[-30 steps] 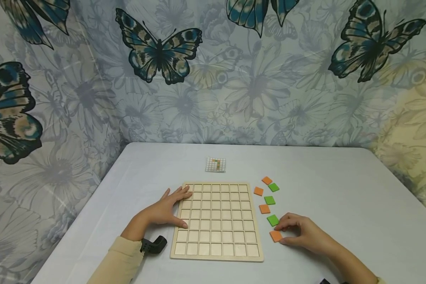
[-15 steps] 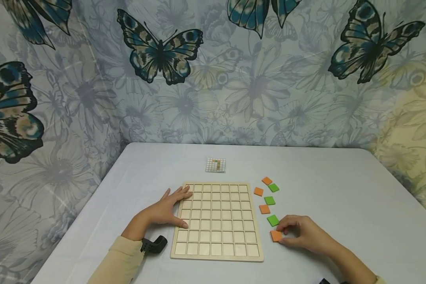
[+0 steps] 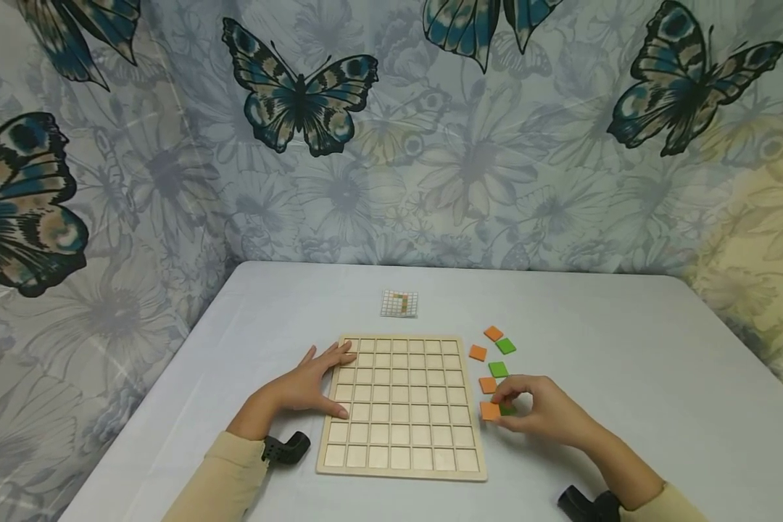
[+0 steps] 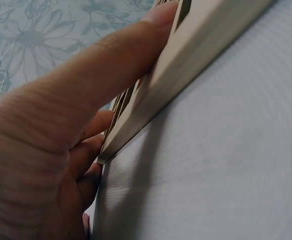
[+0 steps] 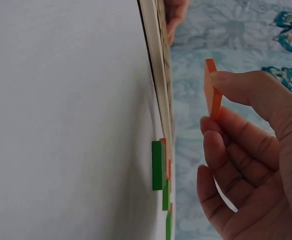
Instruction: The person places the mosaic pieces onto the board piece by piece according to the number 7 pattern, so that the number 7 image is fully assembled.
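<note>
My right hand [image 3: 544, 409] pinches an orange square tile [image 3: 489, 412] between thumb and fingertips. In the right wrist view this orange tile [image 5: 212, 90] is raised above the table, at a green tile's [image 5: 157, 165] side. That green tile is partly hidden by my fingers in the head view. My left hand [image 3: 303, 382] rests spread on the left edge of a wooden grid board [image 3: 401, 477]. Its thumb [image 4: 111, 65] lies over the board's rim [image 4: 186, 55] in the left wrist view. The board's squares hold nothing.
Several loose tiles lie right of the board, among them an orange tile [image 3: 478, 353] and a green tile [image 3: 499, 370]. Behind the board is a small card [image 3: 399, 304] with a coloured grid pattern. A white cloth [image 3: 626, 348] covers the table.
My right hand has lifted the nearest orange tile and carried it forward and left, over the nearest green tile. The left hand stays on the board. The head view has shifted slightly.
</note>
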A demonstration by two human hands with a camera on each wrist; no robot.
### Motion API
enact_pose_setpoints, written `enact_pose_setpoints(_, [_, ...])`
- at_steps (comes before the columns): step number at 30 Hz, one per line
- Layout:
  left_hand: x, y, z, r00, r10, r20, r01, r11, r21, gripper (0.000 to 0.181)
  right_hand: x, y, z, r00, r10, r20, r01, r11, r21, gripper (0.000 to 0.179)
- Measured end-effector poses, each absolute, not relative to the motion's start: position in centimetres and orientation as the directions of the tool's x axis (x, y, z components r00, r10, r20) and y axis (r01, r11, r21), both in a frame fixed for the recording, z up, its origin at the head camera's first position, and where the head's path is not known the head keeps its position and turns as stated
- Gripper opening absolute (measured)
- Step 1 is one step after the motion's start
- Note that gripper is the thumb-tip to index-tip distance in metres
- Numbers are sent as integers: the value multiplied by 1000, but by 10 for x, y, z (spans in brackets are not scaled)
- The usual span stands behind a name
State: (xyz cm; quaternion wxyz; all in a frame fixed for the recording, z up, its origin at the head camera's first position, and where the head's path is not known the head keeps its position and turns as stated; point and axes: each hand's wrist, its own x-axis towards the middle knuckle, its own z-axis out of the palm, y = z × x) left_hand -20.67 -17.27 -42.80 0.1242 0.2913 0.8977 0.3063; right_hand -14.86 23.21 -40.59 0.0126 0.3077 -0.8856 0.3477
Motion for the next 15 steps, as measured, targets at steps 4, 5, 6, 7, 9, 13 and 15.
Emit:
enact_pose_setpoints(4, [-207, -173, -430, -805, 592, -45, 443, 649, 618, 95, -154, 223, -402, -828, -523, 202, -522, 588, -618, 19])
enact_pose_setpoints(5, [-207, -173, -430, -805, 592, -43, 445, 650, 617, 95, -155, 221, -401, -830, -523, 195, -517, 590, -619, 18])
enact_pose_setpoints(6, [-207, -173, -430, -805, 592, -43, 445, 650, 616, 95, -156, 219, -401, -831, -524, 188, -515, 594, -618, 18])
enact_pose_setpoints(7, [-207, -173, -430, -804, 593, -42, 447, 649, 615, 95, -158, 217, -400, -832, -523, 185, -512, 595, -619, 17])
enact_pose_setpoints(9, [-207, -173, -430, -802, 595, -44, 447, 649, 616, 95, -160, 213, -399, -831, -527, 179, -510, 594, -622, 16])
enact_pose_setpoints(13, [-207, -173, -429, -799, 600, -44, 449, 644, 620, 96, -166, 205, -397, -830, -526, 184, -506, 573, -644, 16])
enact_pose_setpoints(15, [-207, -173, -428, -797, 602, -43, 451, 643, 619, 96, -168, 201, -396, -832, -524, 181, -502, 574, -647, 16])
